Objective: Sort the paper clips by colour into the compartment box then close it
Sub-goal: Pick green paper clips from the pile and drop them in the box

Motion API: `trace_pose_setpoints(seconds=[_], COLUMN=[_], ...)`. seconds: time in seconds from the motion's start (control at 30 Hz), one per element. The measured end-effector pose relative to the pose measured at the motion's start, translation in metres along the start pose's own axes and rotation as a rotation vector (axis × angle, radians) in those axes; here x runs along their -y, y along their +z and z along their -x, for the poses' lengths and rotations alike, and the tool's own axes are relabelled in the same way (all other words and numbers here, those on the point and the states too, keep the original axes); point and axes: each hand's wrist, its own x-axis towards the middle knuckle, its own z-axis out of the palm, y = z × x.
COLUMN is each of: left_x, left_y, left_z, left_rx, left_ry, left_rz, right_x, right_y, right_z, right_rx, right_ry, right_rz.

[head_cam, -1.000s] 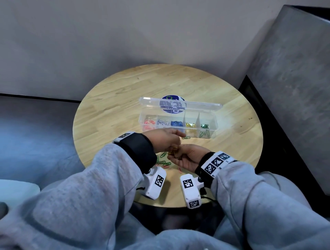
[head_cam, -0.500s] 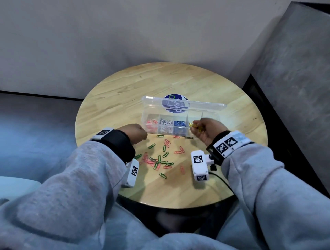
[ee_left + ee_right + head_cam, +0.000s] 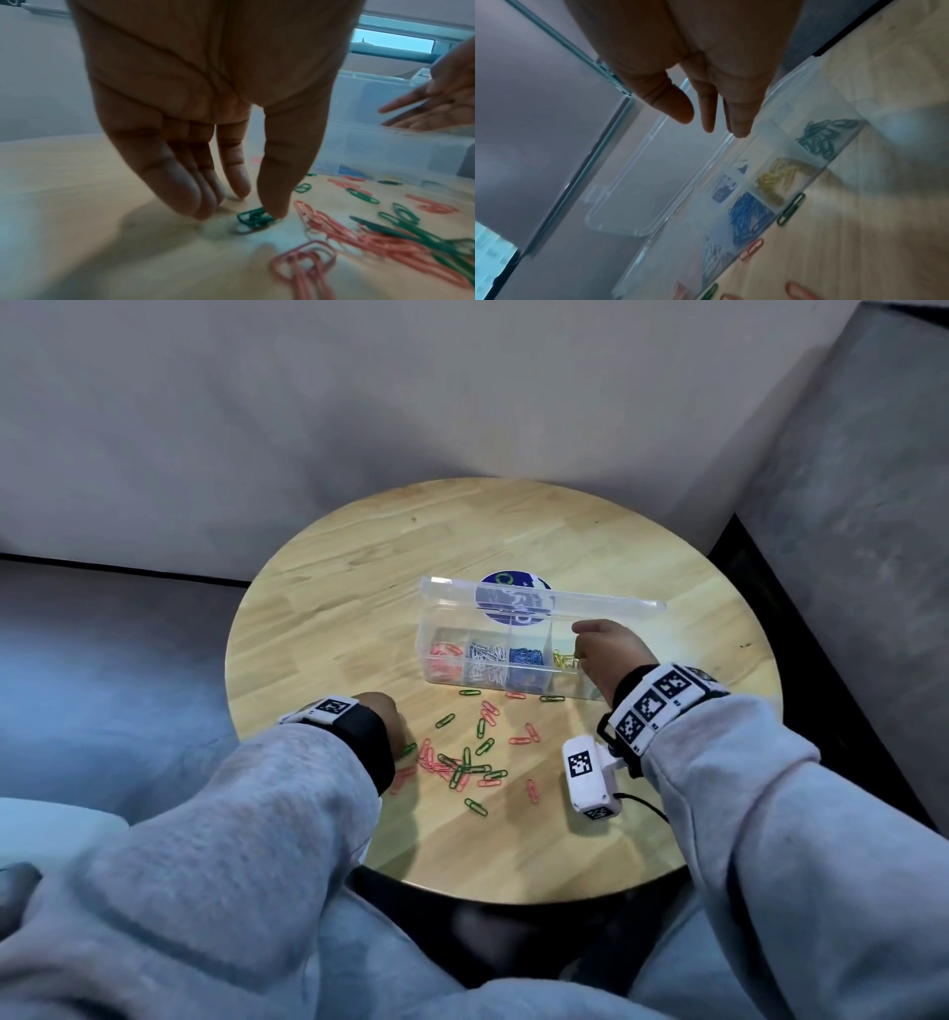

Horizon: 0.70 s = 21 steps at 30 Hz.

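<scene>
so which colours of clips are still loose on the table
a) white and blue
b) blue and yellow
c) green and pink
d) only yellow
c: the head view shows only green clips and pink clips scattered on the table in front of the box; the blue, white and yellow ones lie in its compartments.

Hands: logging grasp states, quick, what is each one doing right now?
Left hand: open, fingertip touching a green clip on the table.
Right hand: open, empty, over the compartment box.
</scene>
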Motion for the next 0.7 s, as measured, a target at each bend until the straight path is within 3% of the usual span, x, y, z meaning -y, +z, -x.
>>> trace_pose_setpoints(seconds=[0.13,0.33,0.47,0.7], left_x=[0.001,-0.003,-0.004,-0.004], left_y=[0.018,0.016,0.017,0.014], left_z=[-0.049,-0.026,-0.028,-0.006], left_rx=[0.044,-0.022,-0.039,-0.088], left_ry=[-0.068,-0.06,-0.064,-0.004], left_rz=[0.037,0.051,0.062,0.025], right_x=[0.0,-0.015,-0.028,-0.036], right_y=[0.013,0.029,0.044,0.058], right_z=[0.026,0.044,0.045,0.049], right_rx=[-0.021,0.391,0.455,0.487], right_ry=[-0.168,-0.317,-0.343,-0.465], right_rz=[0.162,0.631,1.014,1.077])
